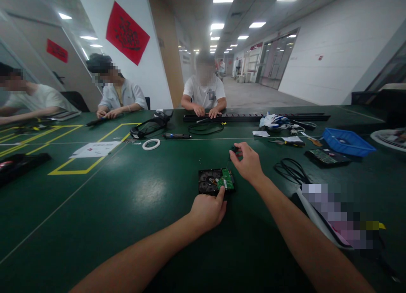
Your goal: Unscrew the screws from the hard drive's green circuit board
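A hard drive (208,179) lies on the green table with its green circuit board (226,177) facing up. My left hand (207,209) is at its near edge, index fingertip pressed on the board and the other fingers curled in. Beyond the drive's far right corner, my right hand (249,161) pinches a small dark-handled screwdriver (234,149) between thumb and fingers. Its thin shaft points down toward the board; whether the tip touches a screw is too small to tell.
To the right are a coiled black cable (290,170), another circuit-board device (328,156), a blue tray (348,141) and a yellow-black tool (293,143). A white tape ring (151,145) lies left. Across the table, a person (204,94) handles a long black strip (241,117).
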Action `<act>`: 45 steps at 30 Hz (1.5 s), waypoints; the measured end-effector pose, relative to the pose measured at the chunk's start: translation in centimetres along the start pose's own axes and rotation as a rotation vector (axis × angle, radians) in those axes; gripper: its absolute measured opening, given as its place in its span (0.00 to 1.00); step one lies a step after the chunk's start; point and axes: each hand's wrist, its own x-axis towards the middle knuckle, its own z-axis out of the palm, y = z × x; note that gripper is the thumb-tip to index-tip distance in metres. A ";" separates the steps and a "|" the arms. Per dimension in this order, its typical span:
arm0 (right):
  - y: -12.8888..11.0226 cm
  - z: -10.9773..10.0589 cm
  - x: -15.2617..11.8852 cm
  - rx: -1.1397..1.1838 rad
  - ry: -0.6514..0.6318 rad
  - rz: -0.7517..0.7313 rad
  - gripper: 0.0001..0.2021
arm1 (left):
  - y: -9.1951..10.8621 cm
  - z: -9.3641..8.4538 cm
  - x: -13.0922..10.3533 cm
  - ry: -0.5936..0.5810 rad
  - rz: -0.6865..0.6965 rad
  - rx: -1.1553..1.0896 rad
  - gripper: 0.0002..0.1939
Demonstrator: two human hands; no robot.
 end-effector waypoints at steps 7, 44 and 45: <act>0.7 0.2 0.0 -0.010 0.047 -0.019 0.13 | 0.1 0.3 0.1 -0.006 -0.005 0.015 0.30; -0.5 -0.5 0.2 -0.123 0.027 -0.074 0.12 | -0.1 0.5 0.1 0.010 0.010 0.005 0.30; -0.6 -0.6 0.2 -0.122 0.026 -0.074 0.12 | -0.1 0.4 0.1 0.011 0.009 0.003 0.30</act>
